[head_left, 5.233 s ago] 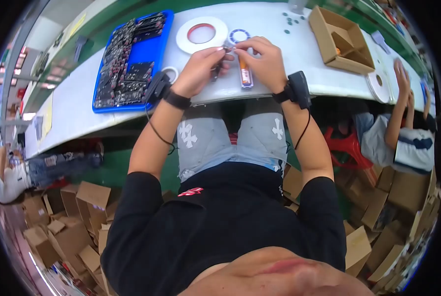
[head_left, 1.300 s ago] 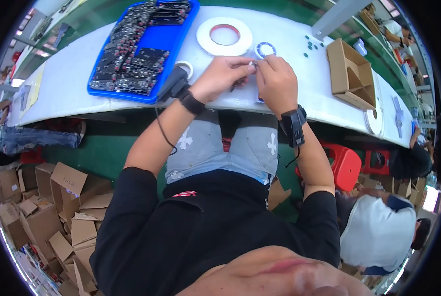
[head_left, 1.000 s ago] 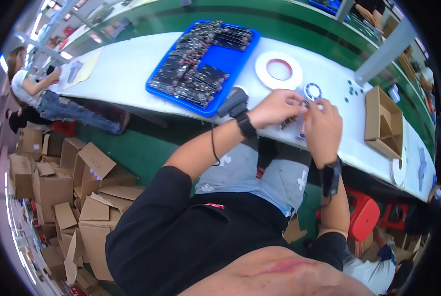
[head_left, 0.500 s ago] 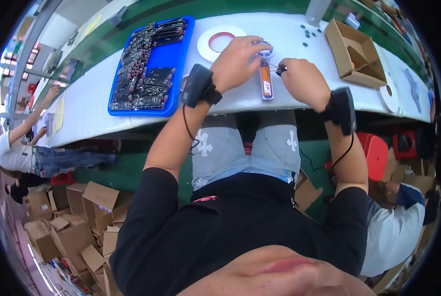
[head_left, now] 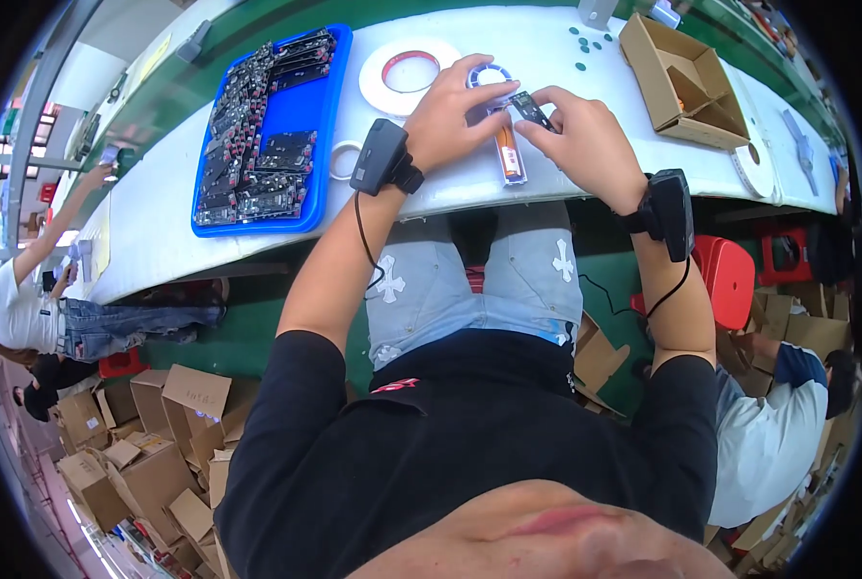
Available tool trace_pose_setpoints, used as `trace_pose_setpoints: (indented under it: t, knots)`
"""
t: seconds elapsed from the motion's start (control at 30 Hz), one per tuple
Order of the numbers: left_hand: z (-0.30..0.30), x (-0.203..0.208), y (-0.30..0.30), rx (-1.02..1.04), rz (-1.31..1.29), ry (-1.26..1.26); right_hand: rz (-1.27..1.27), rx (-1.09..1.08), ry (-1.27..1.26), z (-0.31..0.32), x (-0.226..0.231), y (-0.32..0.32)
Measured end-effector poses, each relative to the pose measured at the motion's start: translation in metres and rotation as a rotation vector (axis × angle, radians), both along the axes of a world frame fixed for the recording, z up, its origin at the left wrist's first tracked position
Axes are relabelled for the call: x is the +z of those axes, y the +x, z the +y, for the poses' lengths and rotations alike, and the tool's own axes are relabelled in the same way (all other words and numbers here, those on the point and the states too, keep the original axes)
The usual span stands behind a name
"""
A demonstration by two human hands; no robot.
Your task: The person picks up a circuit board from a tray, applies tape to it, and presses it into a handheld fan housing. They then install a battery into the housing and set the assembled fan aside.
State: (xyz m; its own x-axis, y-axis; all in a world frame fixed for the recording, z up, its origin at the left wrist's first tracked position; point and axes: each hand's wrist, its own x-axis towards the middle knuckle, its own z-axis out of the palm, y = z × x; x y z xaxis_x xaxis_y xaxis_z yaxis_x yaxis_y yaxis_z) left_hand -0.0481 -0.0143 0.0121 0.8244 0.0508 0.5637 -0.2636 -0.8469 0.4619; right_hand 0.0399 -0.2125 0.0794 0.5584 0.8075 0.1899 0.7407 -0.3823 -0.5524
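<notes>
A slim plastic housing (head_left: 511, 172) with a round, fan-like head (head_left: 490, 74) lies on the white table in front of me. An orange battery (head_left: 507, 143) sits in its narrow body. My left hand (head_left: 447, 108) curls around the round head, with its thumb by the upper body and its index finger reaching to the board. Between thumb and fingers my right hand (head_left: 590, 143) holds a small black circuit board (head_left: 531, 111), tilted just above the housing's upper part. Thin wires near the board are mostly hidden.
Left of my hands stands a blue tray (head_left: 327, 145) of black circuit boards. Tape rolls (head_left: 378, 79) lie beside it. A divided cardboard box (head_left: 696, 127) and small green discs (head_left: 582, 67) are at the right. Co-workers sit on both sides; cardboard boxes (head_left: 151, 473) cover the floor.
My right hand has turned and moved left, bringing the board flat into sight next to the left fingers. The view has shifted slightly, so the table items appear further left.
</notes>
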Motion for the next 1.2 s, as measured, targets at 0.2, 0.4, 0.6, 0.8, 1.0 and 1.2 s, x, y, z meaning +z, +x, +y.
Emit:
trace_pose_setpoints:
  t: [0.2, 0.4, 0.6, 0.8, 1.0, 1.2]
  knots:
    - [0.006, -0.008, 0.000, -0.023, 0.034, -0.208, -0.160, -0.007, -0.196, 0.005, -0.005, -0.014]
    - [0.002, 0.003, -0.006, 0.081, -0.085, -0.036, -0.273, -0.103, -0.326, 0.016, -0.006, -0.054]
    - [0.001, 0.008, -0.028, 0.084, -0.087, 0.396, -0.257, -0.136, -0.356, 0.015, -0.005, -0.055]
    - [-0.005, 0.004, -0.027, 0.144, -0.027, 0.504, -0.224, -0.065, -0.323, 0.005, -0.006, -0.050]
    - [-0.012, 0.003, -0.024, 0.227, 0.049, 0.583, -0.102, -0.038, -0.169, -0.004, -0.004, -0.045]
    - [-0.007, 0.042, -0.029, 0.032, 0.308, 0.494, -0.017, -0.098, -0.131, 0.000, -0.007, -0.045]
